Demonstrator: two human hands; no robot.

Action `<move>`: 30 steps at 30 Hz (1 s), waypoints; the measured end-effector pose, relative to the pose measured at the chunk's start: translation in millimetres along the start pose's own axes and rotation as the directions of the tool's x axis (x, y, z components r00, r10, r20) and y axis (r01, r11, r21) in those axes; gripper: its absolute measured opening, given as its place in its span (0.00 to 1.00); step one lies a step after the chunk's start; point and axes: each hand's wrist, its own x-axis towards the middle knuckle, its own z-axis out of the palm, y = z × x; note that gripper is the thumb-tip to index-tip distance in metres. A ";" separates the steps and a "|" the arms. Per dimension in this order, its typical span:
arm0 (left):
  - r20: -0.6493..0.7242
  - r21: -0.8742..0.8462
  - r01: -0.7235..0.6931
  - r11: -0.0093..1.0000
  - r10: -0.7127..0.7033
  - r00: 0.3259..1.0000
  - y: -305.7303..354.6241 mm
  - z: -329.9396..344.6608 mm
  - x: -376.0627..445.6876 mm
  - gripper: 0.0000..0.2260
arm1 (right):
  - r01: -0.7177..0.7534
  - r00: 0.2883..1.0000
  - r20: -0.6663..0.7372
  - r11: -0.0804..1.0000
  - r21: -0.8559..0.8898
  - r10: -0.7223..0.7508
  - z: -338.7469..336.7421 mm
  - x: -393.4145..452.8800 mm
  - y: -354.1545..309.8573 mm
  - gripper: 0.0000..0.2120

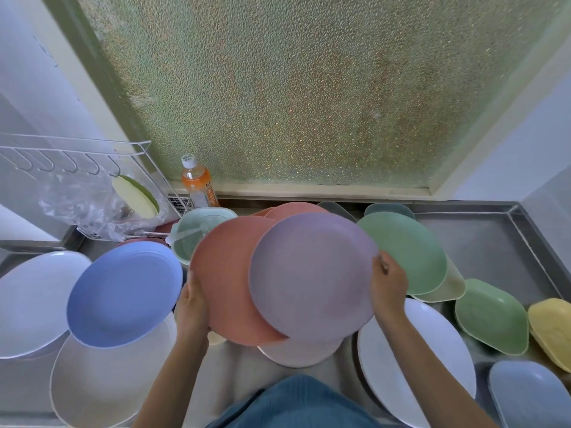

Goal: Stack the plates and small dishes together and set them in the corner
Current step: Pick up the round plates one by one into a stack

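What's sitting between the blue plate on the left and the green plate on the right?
In the head view, the salmon plate and the purple plate overlapping it, held by the left hand and right hand, fill the stretch between the blue plate and green plate.

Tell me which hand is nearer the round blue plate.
Left. The left hand grips the salmon plate right beside the round blue plate; the right hand is across the lilac plate.

Both forearms are seen bare, without sleeves; a blue ribbed garment (293,403) is worn on the torso.
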 end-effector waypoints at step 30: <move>0.162 -0.071 0.016 0.997 -0.004 0.987 37.3 23.3 -10.5 0.13 | -0.176 0.984 0.036 0.935 0.308 0.173 4.9 -17.4 -1.3 0.12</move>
